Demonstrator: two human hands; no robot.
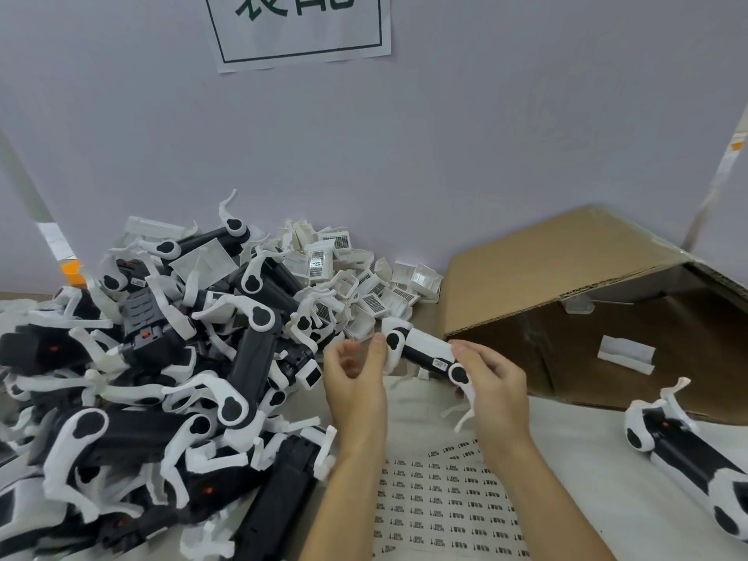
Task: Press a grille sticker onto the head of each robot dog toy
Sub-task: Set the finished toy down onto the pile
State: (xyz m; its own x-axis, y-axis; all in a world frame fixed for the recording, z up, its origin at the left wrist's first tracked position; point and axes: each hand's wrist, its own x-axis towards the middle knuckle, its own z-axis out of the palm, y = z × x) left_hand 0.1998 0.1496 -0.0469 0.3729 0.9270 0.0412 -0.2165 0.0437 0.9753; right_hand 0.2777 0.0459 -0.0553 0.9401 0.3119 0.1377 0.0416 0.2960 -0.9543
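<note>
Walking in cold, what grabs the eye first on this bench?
The big heap of black-and-white robot dog toys piled on the left, with small white head pieces spilling behind it. In the middle, the right hand grips one toy dog while the left hand touches its end. An open cardboard box lies on its side at right.

Toys [425, 354] smooth black-and-white plastic, slightly glossy; box [566, 277] matt brown corrugated cardboard; sticker sheet [445, 508] printed paper; wall sign [299, 30] paper.
</note>
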